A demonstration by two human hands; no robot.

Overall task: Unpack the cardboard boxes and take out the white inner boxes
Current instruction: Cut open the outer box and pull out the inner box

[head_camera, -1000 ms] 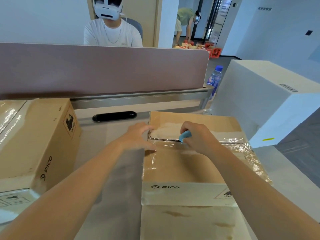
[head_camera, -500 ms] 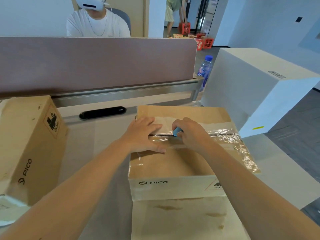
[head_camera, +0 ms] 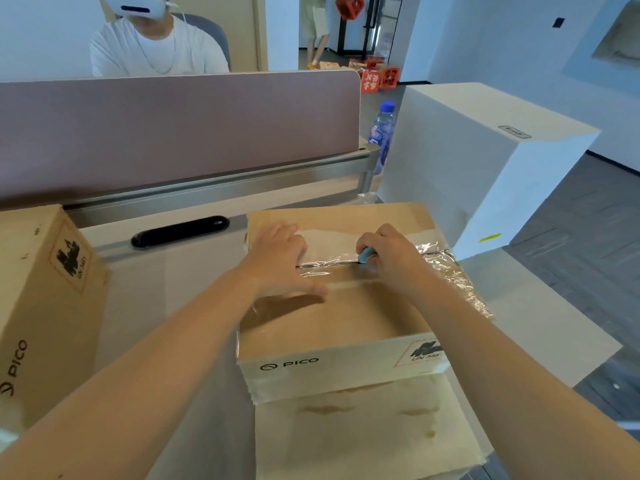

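Observation:
A brown PICO cardboard box (head_camera: 332, 327) lies on the desk in front of me, its top seam covered with clear tape (head_camera: 446, 271). My left hand (head_camera: 280, 261) presses flat on the box top at the seam's left end, fingers spread. My right hand (head_camera: 391, 258) is closed around a small blue cutter (head_camera: 366, 254), whose tip sits on the tape seam near the middle. The tape left of the cutter looks slit and crinkled. A second PICO cardboard box (head_camera: 45, 306) stands at the left. A large white box (head_camera: 478, 161) stands at the right.
A pink desk divider (head_camera: 173, 133) with a metal rail runs across the back. A black bar-shaped device (head_camera: 180, 232) lies behind the box. A water bottle (head_camera: 381, 133) stands by the divider's end. A person in a headset sits beyond it. Flat cardboard (head_camera: 363, 427) lies under the box.
My right hand has drawn the cutter to the right along the tape seam. My left hand has slid onto the box top and now presses it down.

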